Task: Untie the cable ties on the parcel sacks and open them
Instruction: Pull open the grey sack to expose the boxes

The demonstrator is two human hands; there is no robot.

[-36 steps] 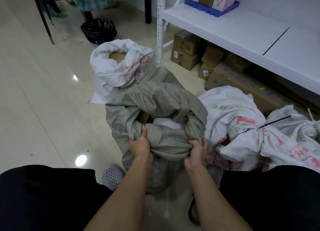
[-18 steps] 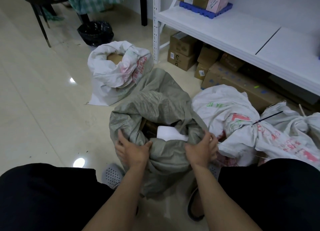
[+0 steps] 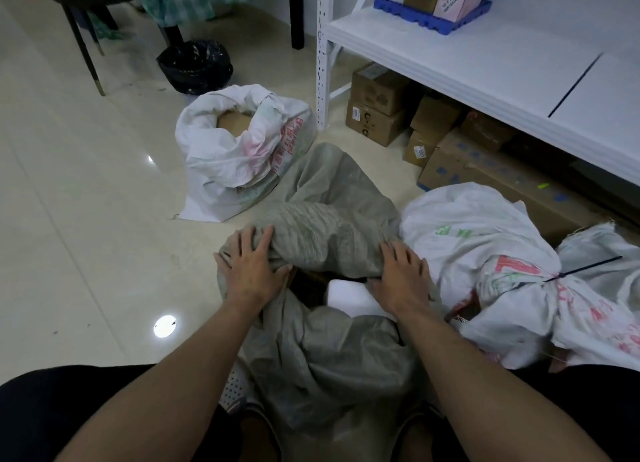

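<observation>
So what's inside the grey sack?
Through the open mouth of the grey sack a white parcel shows, with something dark brown beside it. Both hands, left and right, press on the rim. The cloth hides whatever lies deeper.

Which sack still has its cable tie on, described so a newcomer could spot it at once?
Start at the white shelf on the right and drop to the floor below its front edge. There lies a white sack with red and green print, beside the grey sack. Only its neck is cinched by a black cable tie.
</observation>
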